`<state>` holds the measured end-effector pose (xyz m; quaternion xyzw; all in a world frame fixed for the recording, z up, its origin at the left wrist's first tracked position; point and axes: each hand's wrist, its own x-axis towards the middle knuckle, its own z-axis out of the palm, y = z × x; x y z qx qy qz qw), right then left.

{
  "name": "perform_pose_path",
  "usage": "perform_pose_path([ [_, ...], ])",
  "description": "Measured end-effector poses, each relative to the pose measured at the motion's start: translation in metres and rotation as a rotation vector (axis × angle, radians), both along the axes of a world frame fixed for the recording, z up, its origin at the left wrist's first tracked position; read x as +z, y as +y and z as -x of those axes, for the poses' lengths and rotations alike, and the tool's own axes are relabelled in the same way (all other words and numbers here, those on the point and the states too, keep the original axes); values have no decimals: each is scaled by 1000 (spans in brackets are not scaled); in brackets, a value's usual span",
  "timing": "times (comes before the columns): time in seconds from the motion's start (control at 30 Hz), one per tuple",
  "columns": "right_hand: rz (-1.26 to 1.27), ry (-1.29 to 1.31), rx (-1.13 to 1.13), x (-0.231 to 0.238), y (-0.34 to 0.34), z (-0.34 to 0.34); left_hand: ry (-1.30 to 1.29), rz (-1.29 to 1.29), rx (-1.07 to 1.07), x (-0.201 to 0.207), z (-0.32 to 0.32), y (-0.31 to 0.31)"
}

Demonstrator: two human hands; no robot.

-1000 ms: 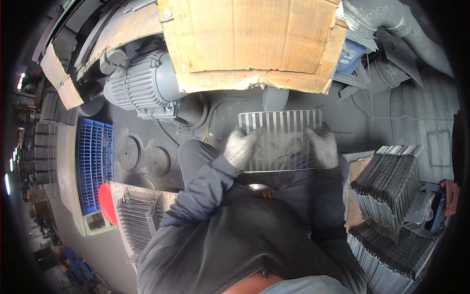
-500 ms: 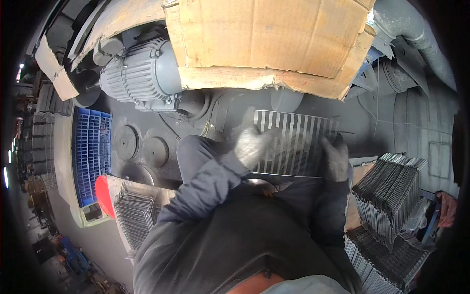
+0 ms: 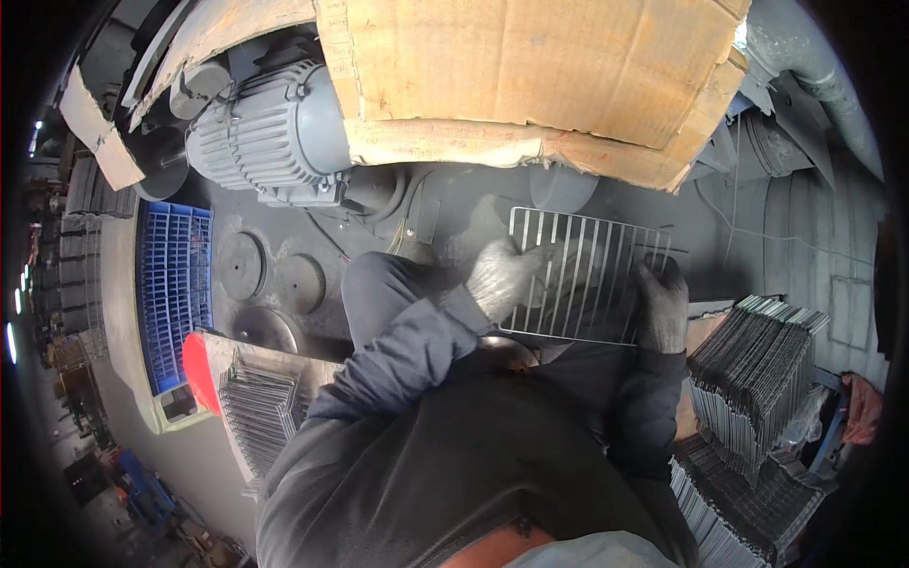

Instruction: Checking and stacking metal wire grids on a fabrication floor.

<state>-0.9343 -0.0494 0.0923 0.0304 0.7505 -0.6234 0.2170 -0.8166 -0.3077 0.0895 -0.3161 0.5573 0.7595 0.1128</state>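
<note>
A wire rack (image 3: 579, 248) with thin parallel bars hangs in front of my lap, tilted a little. My left hand (image 3: 505, 279), in a grey glove, grips its left edge; the fingers are partly blurred. Closed around the right edge is my right hand (image 3: 661, 301), gloved too. Just beyond the rack's far edge, a round grey wheel (image 3: 562, 186) shows partly from under a cardboard sheet (image 3: 530, 71).
Stacks of wire racks (image 3: 753, 379) stand at my right. More racks (image 3: 256, 412) lean in a holder at my left, near a blue plastic crate (image 3: 177, 293). A grey electric motor (image 3: 260, 133) and round discs (image 3: 242, 265) sit ahead to the left.
The rack and both hands have shifted slightly to the right. Its bars look thinner and sharper than before. Both hands stay on its edges.
</note>
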Motion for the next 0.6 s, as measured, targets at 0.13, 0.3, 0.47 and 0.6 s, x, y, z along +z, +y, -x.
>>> perform_pose_path([
  [0.13,-69,70,152,-41,-56,-10,-61,17,240,-25,-43,-41],
  [0.3,16,-353,198,-42,-80,-13,-95,-178,296,-34,-50,-84],
  [0.47,132,-103,130,0,16,3,-56,-662,50,-51,0,-39],
  [0.6,258,-255,16,7,31,11,234,-533,-104,-62,3,-31],
])
